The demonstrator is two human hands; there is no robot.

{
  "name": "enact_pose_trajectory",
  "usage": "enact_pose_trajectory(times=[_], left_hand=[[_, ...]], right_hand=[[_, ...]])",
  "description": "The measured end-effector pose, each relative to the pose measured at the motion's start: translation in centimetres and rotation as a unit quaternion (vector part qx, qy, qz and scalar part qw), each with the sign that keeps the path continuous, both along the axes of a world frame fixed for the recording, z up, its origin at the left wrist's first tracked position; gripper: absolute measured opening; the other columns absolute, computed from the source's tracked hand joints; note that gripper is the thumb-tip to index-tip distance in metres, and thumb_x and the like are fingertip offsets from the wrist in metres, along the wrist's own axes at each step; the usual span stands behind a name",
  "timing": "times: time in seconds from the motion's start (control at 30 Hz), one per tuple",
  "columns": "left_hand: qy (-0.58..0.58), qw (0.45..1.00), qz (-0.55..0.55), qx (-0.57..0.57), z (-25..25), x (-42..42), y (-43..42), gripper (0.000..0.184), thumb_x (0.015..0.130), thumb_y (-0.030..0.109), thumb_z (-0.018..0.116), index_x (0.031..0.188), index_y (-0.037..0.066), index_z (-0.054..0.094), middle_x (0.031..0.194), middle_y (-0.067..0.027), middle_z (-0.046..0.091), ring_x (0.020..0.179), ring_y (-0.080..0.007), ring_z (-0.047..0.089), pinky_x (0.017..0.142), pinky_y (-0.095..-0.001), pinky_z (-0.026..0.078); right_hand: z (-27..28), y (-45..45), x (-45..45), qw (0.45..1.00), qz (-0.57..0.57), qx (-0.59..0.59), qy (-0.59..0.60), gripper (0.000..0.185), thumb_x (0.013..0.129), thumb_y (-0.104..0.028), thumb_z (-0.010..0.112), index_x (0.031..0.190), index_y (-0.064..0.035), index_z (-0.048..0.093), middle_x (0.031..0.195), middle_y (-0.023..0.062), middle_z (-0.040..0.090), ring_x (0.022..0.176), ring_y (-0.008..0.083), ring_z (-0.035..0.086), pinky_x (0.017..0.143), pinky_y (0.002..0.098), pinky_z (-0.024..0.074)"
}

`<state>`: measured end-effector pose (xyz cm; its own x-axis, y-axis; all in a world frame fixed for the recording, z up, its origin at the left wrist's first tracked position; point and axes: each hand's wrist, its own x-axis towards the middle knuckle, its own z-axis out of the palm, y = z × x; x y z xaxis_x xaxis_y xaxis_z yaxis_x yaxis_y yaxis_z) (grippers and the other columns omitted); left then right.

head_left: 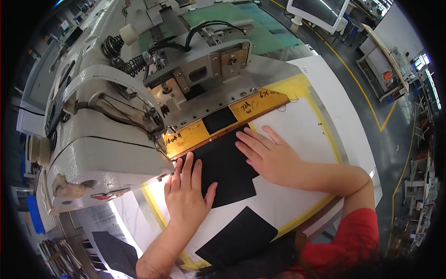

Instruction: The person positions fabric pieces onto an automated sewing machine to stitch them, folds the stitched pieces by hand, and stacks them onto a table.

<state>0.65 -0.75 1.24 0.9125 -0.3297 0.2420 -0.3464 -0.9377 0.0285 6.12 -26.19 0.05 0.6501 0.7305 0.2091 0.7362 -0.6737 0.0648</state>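
A black fabric piece (226,169) lies flat on the white work surface, its far edge running under the yellow clamp plate (186,138) of a sewing machine (107,149). My left hand (186,190) rests on the left edge of the fabric with fingers stretched out, close to the machine head. On the fabric's right edge, the fingertips of my right hand (265,156) press down, its fingers spread. Black material also shows through a gap in the yellow plate, which carries handwritten marks.
A second black piece (238,237) lies nearer me on the white board, which is edged with yellow tape (320,125). Another dark piece (116,251) is at lower left. A monitor (318,13) stands at the back; a workbench (381,65) is at far right.
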Motion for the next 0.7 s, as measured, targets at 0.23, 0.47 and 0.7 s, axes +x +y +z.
enact_pose_trajectory(times=[0.23, 0.47, 0.7], left_hand=[[0.006, 1.0, -0.014, -0.017, -0.2, -0.2, 0.1, 0.062, 0.084, 0.04, 0.069, 0.133, 0.004, 0.057, 0.145, -0.0162, 0.05, 0.129, -0.0351, 0.049, 0.1, -0.0436, 0.04], [0.025, 0.999, -0.014, -0.03, 0.0, -0.3, 0.1, 0.065, 0.084, 0.041, 0.07, 0.136, 0.005, 0.055, 0.146, -0.0182, 0.047, 0.132, -0.037, 0.047, 0.102, -0.0451, 0.04], [0.02, 0.999, -0.013, -0.028, -0.1, -0.3, 0.0, 0.065, 0.084, 0.041, 0.07, 0.135, 0.005, 0.055, 0.144, -0.0199, 0.047, 0.133, -0.0382, 0.046, 0.103, -0.0456, 0.04]], right_hand=[[-0.7, 0.1, 0.9, 0.998, 0.004, 0.053, 0.046, 0.057, 0.092, -0.029, 0.063, 0.137, 0.0032, 0.051, 0.146, 0.017, 0.047, 0.139, 0.0292, 0.042, 0.114, 0.0454, 0.0335], [-0.5, 0.0, 0.6, 0.998, 0.027, 0.042, 0.024, 0.053, 0.094, -0.028, 0.061, 0.135, 0.0046, 0.053, 0.144, 0.0187, 0.048, 0.137, 0.0307, 0.043, 0.114, 0.0449, 0.0328], [-0.7, 0.1, 0.7, 0.996, 0.037, 0.068, 0.045, 0.049, 0.097, -0.027, 0.056, 0.133, 0.0063, 0.053, 0.14, 0.0221, 0.05, 0.135, 0.0328, 0.045, 0.115, 0.0455, 0.0311]])
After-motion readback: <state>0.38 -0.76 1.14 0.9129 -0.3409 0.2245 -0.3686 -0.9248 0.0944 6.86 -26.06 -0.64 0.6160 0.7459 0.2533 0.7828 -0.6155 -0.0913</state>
